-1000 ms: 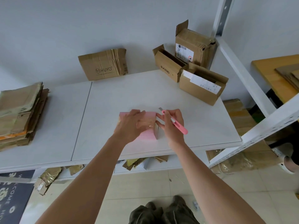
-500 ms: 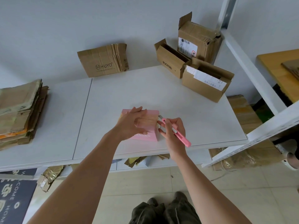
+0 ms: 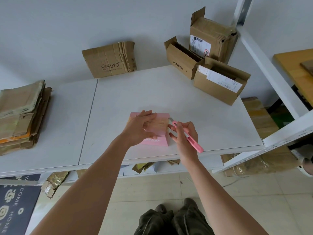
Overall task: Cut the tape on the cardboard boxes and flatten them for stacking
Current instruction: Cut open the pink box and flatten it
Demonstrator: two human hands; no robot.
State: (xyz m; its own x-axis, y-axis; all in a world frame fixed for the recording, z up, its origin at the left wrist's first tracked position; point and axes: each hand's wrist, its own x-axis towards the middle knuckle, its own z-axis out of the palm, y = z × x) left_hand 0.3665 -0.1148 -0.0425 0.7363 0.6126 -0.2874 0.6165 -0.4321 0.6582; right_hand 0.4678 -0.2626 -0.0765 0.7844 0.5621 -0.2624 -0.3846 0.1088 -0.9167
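**Blade at the pink box's tape seam**

Near the front edge of the white surface (image 3: 169,92) sits the pink box (image 3: 162,133), a band of tape (image 3: 159,123) running across its top. The left hand (image 3: 140,128) rests over the box and steadies it, fingers spread across the top and thumb at the near side; whether it truly clasps the box or only presses it down is hard to tell. The right hand (image 3: 183,136) has its grip clenched round a pink cutter (image 3: 188,135), whose blade tip touches the box's right top corner, just where the tape ends.

The step in hand appears to be the first cut along that tape. Risks from here:

- The left fingers lie right on the tape line. A pull of the blade leftward would run toward them, so a slip could nick a finger.
- The box looks small and light, and it is close to the edge. Too little downward hold, and the blade's drag may slide or tip it.
- Too steep a blade may dig into the card and jam rather than slit the tape.

Three brown boxes (image 3: 218,87) wait at the back right, one flattened box (image 3: 110,60) leans on the wall, and a stack (image 3: 22,116) of flat card lies at the left.
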